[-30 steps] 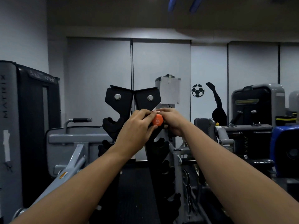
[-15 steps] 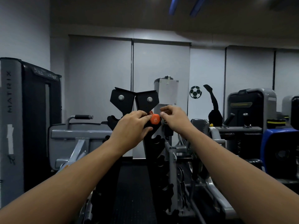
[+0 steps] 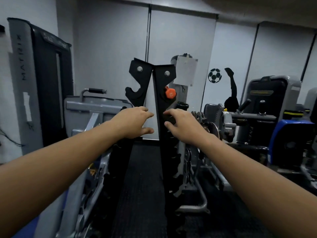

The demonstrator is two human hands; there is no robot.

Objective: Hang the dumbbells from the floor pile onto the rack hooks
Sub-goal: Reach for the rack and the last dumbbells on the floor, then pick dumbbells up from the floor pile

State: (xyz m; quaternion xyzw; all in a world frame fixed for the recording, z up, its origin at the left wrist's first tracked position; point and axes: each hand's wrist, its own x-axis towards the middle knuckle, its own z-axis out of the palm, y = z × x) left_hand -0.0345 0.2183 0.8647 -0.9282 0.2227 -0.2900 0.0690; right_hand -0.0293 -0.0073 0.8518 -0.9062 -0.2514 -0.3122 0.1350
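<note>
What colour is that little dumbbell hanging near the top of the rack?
Orange. The head view shows the dumbbell sitting on the black rack.

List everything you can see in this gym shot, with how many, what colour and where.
Orange dumbbell: one, orange, hung on the top right hook of the rack.
Rack: one, black, centre, its top left hook bare.
Weight machines: several, grey and black; one far left, others at right.
Paper sheet: one, white, behind the rack.
Football sticker: one, black and white, on the back wall.
Floor mat: one, black, below the rack.
Left hand: one, open, beside the rack's left plate.
Right hand: one, open, at the right plate.
</note>
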